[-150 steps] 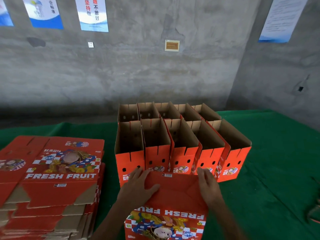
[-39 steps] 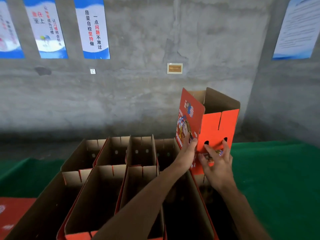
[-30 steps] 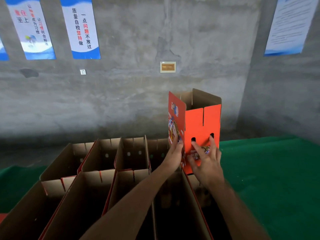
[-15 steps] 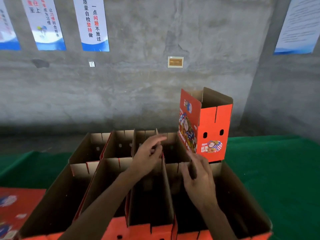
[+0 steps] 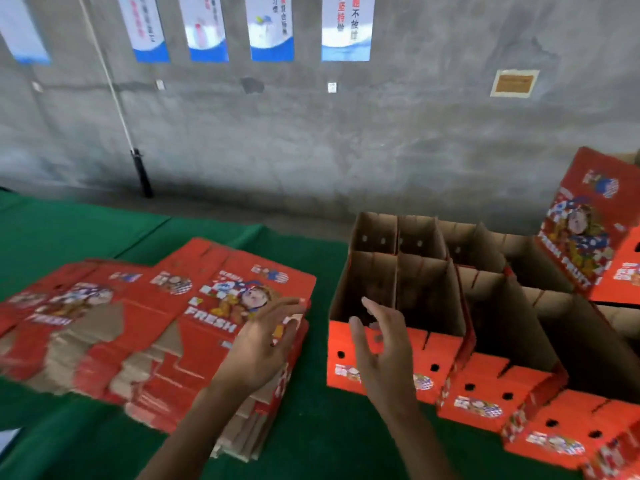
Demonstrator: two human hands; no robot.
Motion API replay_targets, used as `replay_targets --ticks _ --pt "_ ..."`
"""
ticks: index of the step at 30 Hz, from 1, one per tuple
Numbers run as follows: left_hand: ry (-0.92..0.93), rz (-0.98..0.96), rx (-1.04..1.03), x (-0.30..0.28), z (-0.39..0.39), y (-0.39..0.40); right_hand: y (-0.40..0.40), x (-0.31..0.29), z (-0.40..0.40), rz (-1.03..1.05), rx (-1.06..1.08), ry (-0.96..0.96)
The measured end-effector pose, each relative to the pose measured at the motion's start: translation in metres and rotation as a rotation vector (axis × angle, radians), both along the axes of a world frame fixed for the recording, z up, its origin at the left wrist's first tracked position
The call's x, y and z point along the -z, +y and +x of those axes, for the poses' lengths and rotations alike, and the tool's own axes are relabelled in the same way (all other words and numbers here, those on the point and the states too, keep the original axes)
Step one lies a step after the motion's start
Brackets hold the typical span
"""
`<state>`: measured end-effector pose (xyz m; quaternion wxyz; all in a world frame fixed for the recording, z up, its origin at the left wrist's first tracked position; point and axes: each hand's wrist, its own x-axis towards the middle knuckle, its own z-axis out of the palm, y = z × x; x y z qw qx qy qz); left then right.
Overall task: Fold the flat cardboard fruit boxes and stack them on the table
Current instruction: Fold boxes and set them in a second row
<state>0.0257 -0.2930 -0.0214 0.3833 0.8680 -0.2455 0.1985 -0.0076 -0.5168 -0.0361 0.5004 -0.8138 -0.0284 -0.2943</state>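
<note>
Two piles of flat red "FRESH FRUIT" cardboard boxes lie on the green table: a near pile and a second pile to its left. My left hand rests with straight fingers on the right edge of the near pile's top sheet. My right hand hovers open and empty in front of the folded boxes. Several folded open-top boxes stand in two rows on the right. One more folded box stands on top of them at the far right.
The green table cloth reaches back to a grey concrete wall hung with posters. A thin pole leans against that wall at the left. A strip of bare cloth lies between the near flat pile and the folded boxes.
The folded box was set down on top of the back rows and let go. My view has swung left, and both hands have come back toward the flat piles.
</note>
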Motion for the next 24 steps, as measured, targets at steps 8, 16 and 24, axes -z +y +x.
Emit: replay_targets --ticks 8,16,24 --pt "0.297 0.443 -0.449 0.07 -0.033 0.218 0.188 0.08 -0.013 -0.165 -0.123 0.417" --pt "0.396 0.44 -0.589 0.084 0.002 0.312 0.226 0.112 -0.014 -0.263 0.194 0.74" --pt "0.438 0.613 -0.514 0.074 0.039 0.317 0.216 0.105 0.01 0.207 0.274 0.855"
